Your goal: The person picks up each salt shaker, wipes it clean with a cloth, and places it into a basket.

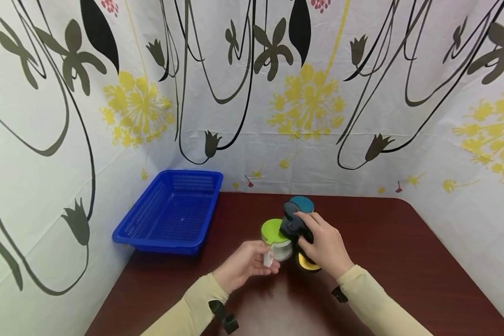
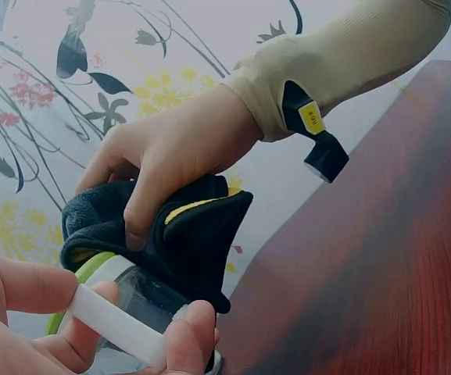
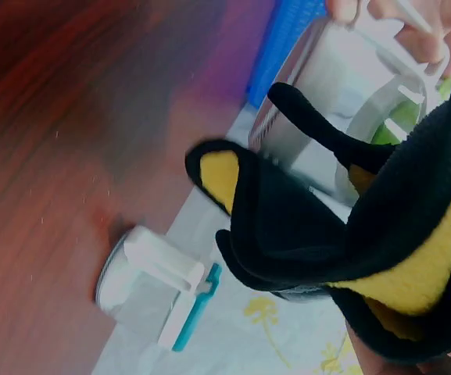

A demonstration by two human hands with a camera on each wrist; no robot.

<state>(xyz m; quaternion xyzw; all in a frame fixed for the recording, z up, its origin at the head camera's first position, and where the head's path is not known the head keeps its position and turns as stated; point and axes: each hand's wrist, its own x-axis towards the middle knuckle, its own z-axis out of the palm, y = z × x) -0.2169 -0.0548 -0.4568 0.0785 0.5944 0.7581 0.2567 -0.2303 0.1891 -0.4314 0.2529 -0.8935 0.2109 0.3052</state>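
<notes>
Dark table: left hand pinches the green-lidded jar's white handle; right hand grips a black-and-yellow cloth, seemingly pressed against that jar.

We see the right hand gripping a black-and-yellow cloth, pressed on top of the green-lidded jar. Below the cloth, the left hand pinches the jar's white handle between thumb and fingers. Right of the jar lies the dark red table; behind the jar hangs a flowered backdrop.
</notes>
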